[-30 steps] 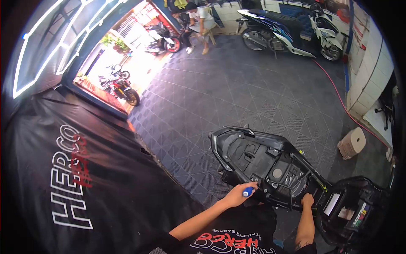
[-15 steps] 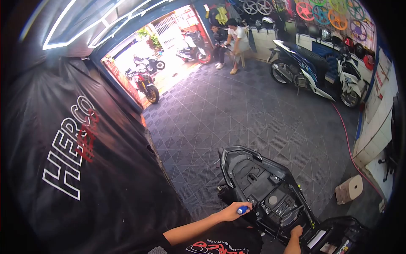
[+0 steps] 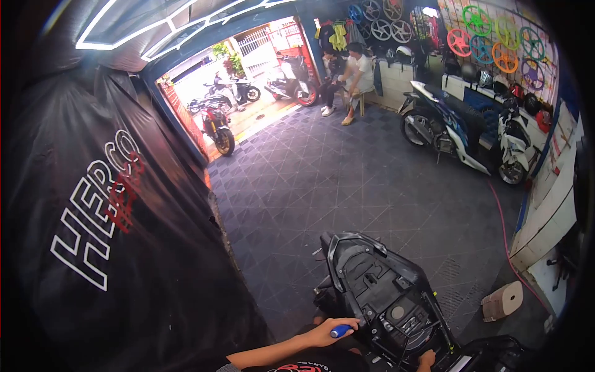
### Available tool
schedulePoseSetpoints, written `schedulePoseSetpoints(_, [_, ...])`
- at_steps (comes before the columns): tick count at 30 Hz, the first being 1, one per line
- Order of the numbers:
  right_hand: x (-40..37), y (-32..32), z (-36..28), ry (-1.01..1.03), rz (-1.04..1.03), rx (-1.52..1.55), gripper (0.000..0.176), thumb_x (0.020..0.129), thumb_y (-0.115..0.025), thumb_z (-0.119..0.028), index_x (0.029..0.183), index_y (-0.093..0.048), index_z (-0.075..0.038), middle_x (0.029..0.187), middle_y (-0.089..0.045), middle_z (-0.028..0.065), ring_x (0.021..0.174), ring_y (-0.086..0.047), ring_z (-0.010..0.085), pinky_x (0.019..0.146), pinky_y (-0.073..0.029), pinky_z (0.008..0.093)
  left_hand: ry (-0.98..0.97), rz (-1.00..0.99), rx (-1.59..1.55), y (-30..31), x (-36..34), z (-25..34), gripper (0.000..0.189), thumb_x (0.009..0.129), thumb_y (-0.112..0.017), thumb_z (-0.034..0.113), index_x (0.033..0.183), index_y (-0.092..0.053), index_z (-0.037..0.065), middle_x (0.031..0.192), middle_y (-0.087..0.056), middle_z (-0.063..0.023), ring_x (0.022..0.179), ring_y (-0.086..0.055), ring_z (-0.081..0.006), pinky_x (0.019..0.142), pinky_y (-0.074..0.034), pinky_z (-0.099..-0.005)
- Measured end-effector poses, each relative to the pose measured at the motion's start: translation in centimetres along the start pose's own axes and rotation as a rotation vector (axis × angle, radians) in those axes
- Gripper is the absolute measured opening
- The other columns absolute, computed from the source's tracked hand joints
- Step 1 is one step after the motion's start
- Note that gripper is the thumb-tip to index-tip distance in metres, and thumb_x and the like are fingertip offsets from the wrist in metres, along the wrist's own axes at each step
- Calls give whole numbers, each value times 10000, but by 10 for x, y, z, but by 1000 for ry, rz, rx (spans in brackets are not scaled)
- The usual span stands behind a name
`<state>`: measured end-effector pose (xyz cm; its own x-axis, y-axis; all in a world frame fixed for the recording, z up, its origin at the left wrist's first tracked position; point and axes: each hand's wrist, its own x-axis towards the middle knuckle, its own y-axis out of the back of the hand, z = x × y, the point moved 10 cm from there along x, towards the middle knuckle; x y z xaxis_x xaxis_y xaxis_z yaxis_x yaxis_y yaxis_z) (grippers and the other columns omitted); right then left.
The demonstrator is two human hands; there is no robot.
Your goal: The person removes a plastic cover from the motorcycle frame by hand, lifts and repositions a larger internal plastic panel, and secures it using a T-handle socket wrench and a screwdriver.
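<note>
My left hand (image 3: 328,333) is closed around a screwdriver (image 3: 339,331), of which only the blue handle shows. It is beside the near left edge of a black scooter body (image 3: 378,279). The scooter's seat is off, leaving the dark inner tray and a round light cap (image 3: 397,312) exposed. Low in the view, my right hand (image 3: 426,358) rests at the scooter's front part with its fingers curled. Whatever the right fingers grip is hidden.
A cardboard-coloured roll (image 3: 501,302) stands on the tiled floor to the right, near a pink hose (image 3: 503,223). A white and blue scooter (image 3: 452,127) is parked behind. Two people (image 3: 356,77) sit by the doorway. A black curtain (image 3: 149,248) hangs at left.
The view has tilted up, so the scooter and both hands appear lower. My left hand has shifted slightly, and the blue handle has turned. Outside, a person now shows beside the motorcycles.
</note>
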<state>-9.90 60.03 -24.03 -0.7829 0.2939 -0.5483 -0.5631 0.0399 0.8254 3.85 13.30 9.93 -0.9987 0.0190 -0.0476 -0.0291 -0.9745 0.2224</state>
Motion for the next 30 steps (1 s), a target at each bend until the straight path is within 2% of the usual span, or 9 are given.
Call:
schedulePoseSetpoints(8, [-32, 30, -21, -31, -27, 18, 176, 938, -716, -120, 1069, -802, -40, 1130, -787, 147, 1077, -764, 322, 870, -632, 436, -84, -187, 18, 30, 18, 0, 185, 1067, -652, 147, 1208, -666, 27, 1459, -642, -184, 1351, -626, -308, 1126, -480, -407])
schedulePoseSetpoints(14, [-38, 20, -19, -21, -45, 45, 174, 935, -725, -133, 1061, -813, -53, 1132, -794, 129, 1068, -768, 304, 849, -634, 432, 13, 37, 86, 75, -1, -7, 209, 1048, -677, 133, 1236, -695, 45, 1437, -663, -171, 1358, -625, -313, 1154, -481, -419])
schedulePoseSetpoints(21, [-21, -1, -15, -23, -93, 150, 321, 851, -789, -103, 1155, -750, -8, 1171, -756, 206, 1158, -725, 377, 968, -608, 446, 77, 62, 19, 18, -1, -1, 208, 1046, -679, 127, 1236, -700, 46, 1423, -677, -165, 1343, -639, -311, 1149, -488, -411])
schedulePoseSetpoints(22, [-18, -5, -13, -28, -99, 164, 360, 834, -801, -97, 1174, -736, 2, 1179, -748, 222, 1177, -716, 393, 994, -603, 449, 56, 45, 15, 6, 2, 0, 208, 1044, -681, 125, 1235, -700, 45, 1422, -677, -166, 1338, -643, -313, 1144, -493, -409])
schedulePoseSetpoints(23, [-10, -12, -8, -27, -130, 267, 520, 746, -855, -95, 1224, -692, 28, 1217, -728, 243, 1230, -681, 414, 1045, -576, 454, 34, 28, 10, -5, 4, 2, 208, 1042, -683, 122, 1234, -700, 44, 1422, -677, -166, 1333, -646, -315, 1139, -497, -407])
schedulePoseSetpoints(24, [-13, -5, -8, 1, -137, 308, 412, 768, -831, -86, 1136, -712, 54, 1208, -735, 257, 1229, -676, 431, 1051, -570, 471, 6, 17, 21, -12, 6, 7, 208, 1040, -685, 120, 1233, -699, 42, 1423, -676, -167, 1329, -649, -315, 1131, -503, -405])
schedulePoseSetpoints(26, [-3, -1, 4, -13, -77, 349, 284, 776, -825, -77, 987, -721, 82, 1181, -744, 273, 1189, -694, 439, 1008, -585, 444, -47, 4, 33, -27, 10, 19, 209, 1036, -691, 116, 1230, -698, 39, 1425, -675, -169, 1321, -656, -316, 1115, -516, -402])
schedulePoseSetpoints(29, [-16, 37, 28, 91, 185, 605, 183, 788, -808, -61, 855, -711, 79, 986, -774, 262, 902, -774, 389, 812, -631, 447, -118, -36, 75, -44, 20, 30, 195, 1033, -693, 104, 1215, -693, 33, 1402, -681, -184, 1296, -671, -319, 1088, -527, -394])
schedulePoseSetpoints(30, [-10, 37, 34, 107, 138, 929, 163, 793, -806, -50, 776, -677, 48, 745, -730, 186, 570, -707, 290, 564, -592, 420, -142, -63, 90, -48, 22, 34, 193, 1032, -693, 101, 1213, -692, 32, 1396, -683, -187, 1293, -672, -322, 1086, -527, -394])
